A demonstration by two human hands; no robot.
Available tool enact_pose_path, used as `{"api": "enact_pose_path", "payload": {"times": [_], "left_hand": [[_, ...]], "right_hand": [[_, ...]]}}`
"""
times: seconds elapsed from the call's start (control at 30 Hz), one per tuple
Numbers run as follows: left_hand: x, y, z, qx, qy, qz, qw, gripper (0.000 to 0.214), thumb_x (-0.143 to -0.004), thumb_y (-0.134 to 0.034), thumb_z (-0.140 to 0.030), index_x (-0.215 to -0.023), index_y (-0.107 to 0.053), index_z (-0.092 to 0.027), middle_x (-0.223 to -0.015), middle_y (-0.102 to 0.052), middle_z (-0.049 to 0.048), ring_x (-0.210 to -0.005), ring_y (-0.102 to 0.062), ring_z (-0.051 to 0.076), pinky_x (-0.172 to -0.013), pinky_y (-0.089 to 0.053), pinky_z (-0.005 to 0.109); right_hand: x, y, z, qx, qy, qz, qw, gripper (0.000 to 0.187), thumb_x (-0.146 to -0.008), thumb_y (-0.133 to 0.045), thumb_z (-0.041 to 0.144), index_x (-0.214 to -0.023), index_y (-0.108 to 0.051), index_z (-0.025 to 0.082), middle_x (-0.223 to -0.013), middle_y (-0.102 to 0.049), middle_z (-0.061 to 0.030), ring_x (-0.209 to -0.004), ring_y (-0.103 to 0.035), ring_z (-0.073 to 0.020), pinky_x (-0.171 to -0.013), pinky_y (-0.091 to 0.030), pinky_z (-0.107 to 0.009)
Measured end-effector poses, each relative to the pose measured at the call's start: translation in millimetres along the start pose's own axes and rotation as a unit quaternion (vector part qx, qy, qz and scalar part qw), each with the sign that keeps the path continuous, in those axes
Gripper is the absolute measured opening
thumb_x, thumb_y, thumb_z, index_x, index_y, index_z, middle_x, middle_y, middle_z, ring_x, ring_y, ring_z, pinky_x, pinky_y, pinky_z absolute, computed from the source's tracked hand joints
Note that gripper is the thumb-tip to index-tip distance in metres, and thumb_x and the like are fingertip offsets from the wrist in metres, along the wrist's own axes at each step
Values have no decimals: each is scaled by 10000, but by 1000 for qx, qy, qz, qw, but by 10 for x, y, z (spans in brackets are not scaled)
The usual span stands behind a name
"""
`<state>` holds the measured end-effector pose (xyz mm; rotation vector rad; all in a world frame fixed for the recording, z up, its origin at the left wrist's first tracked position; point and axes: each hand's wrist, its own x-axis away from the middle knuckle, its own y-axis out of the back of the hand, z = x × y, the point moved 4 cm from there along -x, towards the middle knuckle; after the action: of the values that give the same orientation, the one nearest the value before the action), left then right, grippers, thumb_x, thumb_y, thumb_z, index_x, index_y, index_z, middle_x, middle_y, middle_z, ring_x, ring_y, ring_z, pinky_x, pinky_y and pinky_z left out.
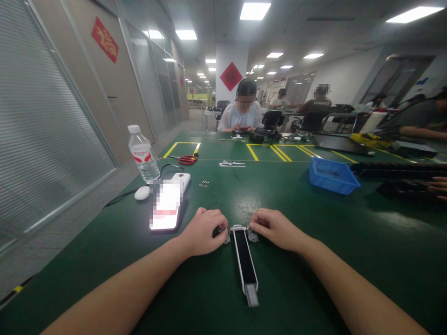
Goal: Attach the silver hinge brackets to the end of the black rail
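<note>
On the green table before me lies a long narrow black piece with white edges [245, 260], a grey metal tab [252, 296] sticking out of its near end. Small metal brackets flank its far end. My left hand [208, 230] is closed, thumb and fingers pinching at the left bracket [227, 238]. On the other side my right hand [270, 227] pinches at the right bracket [253, 236], fingers also closed. Fingertips partly hide both brackets and whatever small part sits between them.
Left of my hands are a lit phone [165, 207], a white mouse-like object [142, 193], a water bottle [142, 156] and red-handled scissors [187, 159]. Several small rings [204, 184] lie ahead. A blue bin [333, 176] stands right. A person [240, 111] sits opposite.
</note>
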<state>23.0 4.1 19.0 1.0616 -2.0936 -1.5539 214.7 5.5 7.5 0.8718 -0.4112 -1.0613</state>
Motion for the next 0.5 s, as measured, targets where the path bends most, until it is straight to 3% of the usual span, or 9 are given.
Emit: {"api": "enact_pose_path", "payload": {"times": [0.1,0.27,0.5], "left_hand": [[1,4,1,2,0,0,1000,99,-810,-495,-214,-820,-586,-176,-832,-598,13,-807,-547,175,-757,-301,325],[-3,-16,14,-1,-6,-5,1000,90,-806,-501,-219,-817,-581,-179,-817,-596,7,-800,-549,173,-743,-292,319],[6,-16,22,0,-8,-10,1000,90,-809,-504,-224,-814,-582,-180,-825,-596,7,-803,-548,174,-749,-294,320]], "right_hand": [[3,8,10,-6,12,9,1000,185,-892,-528,260,-779,-639,166,-737,-563,-14,-655,-502,-125,-601,-396,-246],[13,2,-19,-12,21,15,1000,73,-804,-643,231,-780,-648,163,-704,-529,7,-614,-484,-107,-567,-391,-227],[9,-10,-11,-17,16,3,1000,86,-852,-592,241,-826,-622,165,-721,-521,7,-625,-479,-110,-568,-389,-226]]}}
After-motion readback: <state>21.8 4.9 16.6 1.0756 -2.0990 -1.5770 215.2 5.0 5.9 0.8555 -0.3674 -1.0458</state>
